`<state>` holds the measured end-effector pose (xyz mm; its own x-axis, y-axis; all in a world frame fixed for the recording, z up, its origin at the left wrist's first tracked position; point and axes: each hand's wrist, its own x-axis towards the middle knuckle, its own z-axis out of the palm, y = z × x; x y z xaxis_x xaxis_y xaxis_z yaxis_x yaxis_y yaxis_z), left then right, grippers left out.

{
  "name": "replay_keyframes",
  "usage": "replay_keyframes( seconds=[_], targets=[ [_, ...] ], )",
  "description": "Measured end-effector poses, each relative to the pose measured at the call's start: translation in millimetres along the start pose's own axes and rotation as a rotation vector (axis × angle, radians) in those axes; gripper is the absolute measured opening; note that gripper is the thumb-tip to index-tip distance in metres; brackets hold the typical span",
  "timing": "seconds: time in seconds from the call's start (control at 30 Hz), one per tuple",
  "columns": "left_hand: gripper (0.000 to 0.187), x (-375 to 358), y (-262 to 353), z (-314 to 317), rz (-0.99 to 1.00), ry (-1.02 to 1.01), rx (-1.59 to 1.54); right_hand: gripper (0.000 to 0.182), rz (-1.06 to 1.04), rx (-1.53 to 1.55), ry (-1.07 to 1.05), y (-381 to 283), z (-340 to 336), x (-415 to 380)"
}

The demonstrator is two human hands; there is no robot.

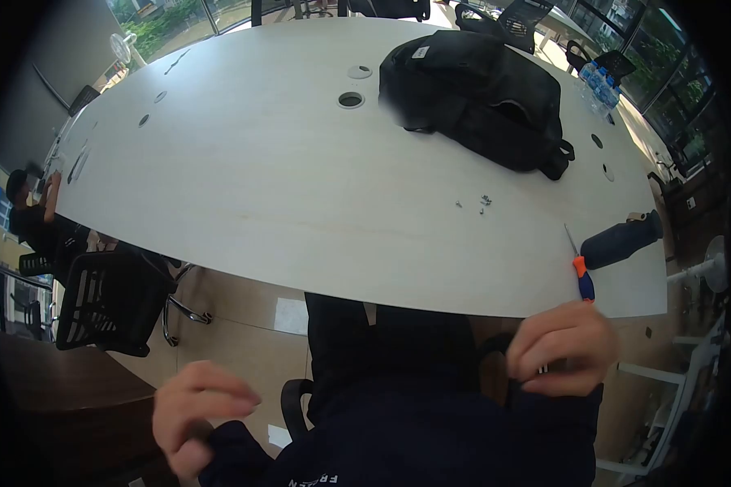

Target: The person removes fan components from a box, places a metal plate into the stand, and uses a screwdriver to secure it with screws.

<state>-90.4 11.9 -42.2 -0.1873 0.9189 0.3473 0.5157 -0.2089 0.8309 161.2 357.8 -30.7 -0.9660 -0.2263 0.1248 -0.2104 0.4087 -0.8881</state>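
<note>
The desk [300,195] looks smooth and matt, faintly wood-grained; on it I see a matt black cloth backpack [479,93] and a screwdriver [580,268] with a thin metal shaft.

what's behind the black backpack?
Black office chairs, beyond the table's far edge. The tabletop under the backpack and most of it right behind is covered; can't tell what's there.

A black backpack [479,97] lies on the white table [244,203], beyond 2 blurred hands [564,349].
</note>
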Motion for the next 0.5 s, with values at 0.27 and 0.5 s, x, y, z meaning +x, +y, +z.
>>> replay_keyframes(
  seconds=[0.27, 0.5],
  targets=[
    [0.044, -220.4, -158.0, 167.3, -0.794, -1.177, -0.674, 0.03, 1.016, 0.122, -0.897, 228.1, 233.1, -191.9],
    [0.042, -217.0, -122.8, 171.0, -0.972, -1.083, -0.641, 0.068, 1.7, 0.691, -0.267, 222.7, 282.7, -206.1]
  ],
)
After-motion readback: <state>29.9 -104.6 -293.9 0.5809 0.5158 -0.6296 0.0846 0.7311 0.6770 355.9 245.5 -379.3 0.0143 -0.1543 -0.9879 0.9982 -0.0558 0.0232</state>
